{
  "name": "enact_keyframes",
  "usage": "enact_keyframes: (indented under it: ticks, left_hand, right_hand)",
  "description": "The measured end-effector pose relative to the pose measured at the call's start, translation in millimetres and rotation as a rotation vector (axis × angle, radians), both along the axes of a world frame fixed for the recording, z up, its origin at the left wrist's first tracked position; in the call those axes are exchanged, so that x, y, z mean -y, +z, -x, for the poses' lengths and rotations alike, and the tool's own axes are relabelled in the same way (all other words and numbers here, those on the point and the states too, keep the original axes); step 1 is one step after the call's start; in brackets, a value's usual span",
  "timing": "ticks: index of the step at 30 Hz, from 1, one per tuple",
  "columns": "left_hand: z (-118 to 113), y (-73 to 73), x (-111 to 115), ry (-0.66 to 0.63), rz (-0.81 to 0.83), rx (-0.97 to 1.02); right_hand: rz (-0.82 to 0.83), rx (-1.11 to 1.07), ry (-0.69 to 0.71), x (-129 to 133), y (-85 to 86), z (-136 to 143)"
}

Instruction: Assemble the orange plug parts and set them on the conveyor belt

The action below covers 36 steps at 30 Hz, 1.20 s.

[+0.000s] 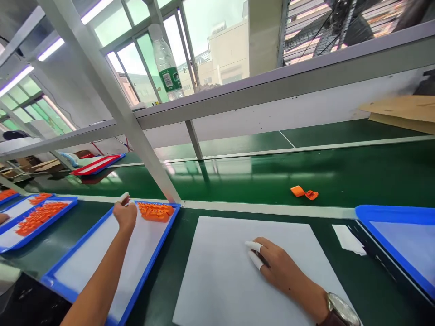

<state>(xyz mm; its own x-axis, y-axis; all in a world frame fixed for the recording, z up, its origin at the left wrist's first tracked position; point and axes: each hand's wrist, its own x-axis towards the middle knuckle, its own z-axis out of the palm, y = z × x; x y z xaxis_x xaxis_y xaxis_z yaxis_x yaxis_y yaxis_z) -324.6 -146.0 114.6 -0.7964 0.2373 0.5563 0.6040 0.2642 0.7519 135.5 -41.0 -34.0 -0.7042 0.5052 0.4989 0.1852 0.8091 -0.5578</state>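
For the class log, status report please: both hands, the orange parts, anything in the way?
Left hand reaching the orange parts in the blue tray. Right hand flat on the white sheet, holding nothing. Nothing between.

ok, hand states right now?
Left hand: loosely curled at the orange parts in the blue tray; grip cannot be told.
Right hand: resting on the white sheet, holding nothing.

Head camera looks forward and down, near the workbench.
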Motion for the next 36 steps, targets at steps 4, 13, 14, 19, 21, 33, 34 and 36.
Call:
enact_keyframes:
  ticks: [4,13,14,19,21,33,34,36]
  left_hand:
    - [-37,3.1,-43,-0.22,-0.071,-0.065]
    - [-232,-86.4,-157,-1.186,0.391,-0.09]
    - [-252,-98.3,-169,-1.226,0.424,-0.113]
    - [-326,-122.5,-233,-1.259,0.475,-0.211]
    - [-343,-120.2,-257,-1.234,0.466,-0.221]
    - [-344,-102.9,-247,-1.274,0.454,0.038]
    - [-340,-98.7,-231,-1.288,0.434,0.06]
    - [-329,-87.8,-197,-1.311,0.381,0.11]
  right_hand:
    - [0.002,0.027,-0.028,0,5.1,-1]
    - [-0.113,0.086,-0.081,-3,8.5,-1]
    - [-0.134,0.101,-0.085,-4,7.6,0]
    - [-0.209,0.201,-0.081,-11,6.2,0]
    - [-0.221,0.219,-0.075,-12,7.0,-1]
    - [-0.135,0.201,-0.081,-12,9.3,-3]
    - [-0.094,0.193,-0.071,-11,10.5,-4]
    - [0.08,0.097,-0.068,-10,13.5,-5]
